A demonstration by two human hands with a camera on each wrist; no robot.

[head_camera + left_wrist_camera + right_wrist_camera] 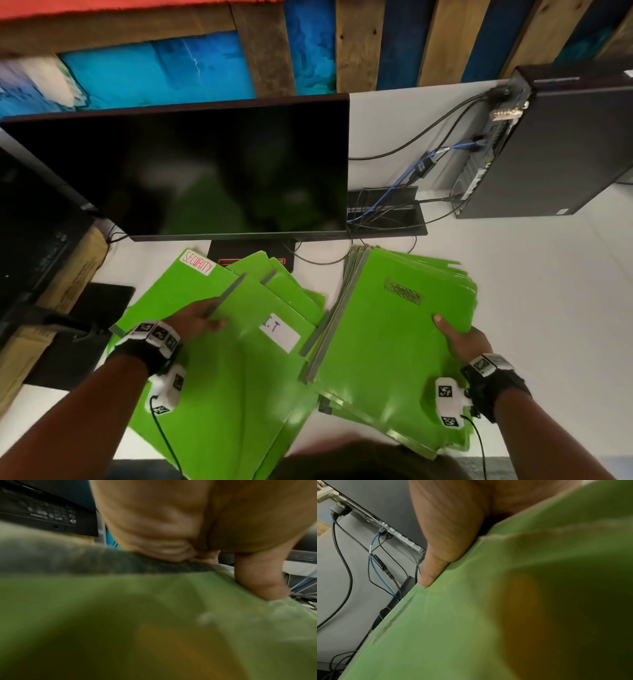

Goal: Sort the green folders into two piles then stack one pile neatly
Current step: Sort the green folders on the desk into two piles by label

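Two piles of green folders lie on the white desk (555, 308). The left pile (222, 394) is fanned out loosely; one folder carries a "SECURITY" label (198, 262), the top one an "I.T" label (279, 331). My left hand (198, 320) grips that top folder (154, 615) at its grey spine edge, thumb (262, 584) on top. The right pile (383, 342) has a black scribble (402, 291) on its top folder (471, 615). My right hand (459, 337) grips that pile's right edge, thumb (436, 563) on top and fingers hidden underneath.
A dark monitor (191, 171) stands right behind the piles, its base (251, 255) touching the left pile's far edge. A black computer tower (561, 144) with cables (411, 168) is at the back right. A cardboard box (78, 270) and black equipment (85, 339) sit at the left.
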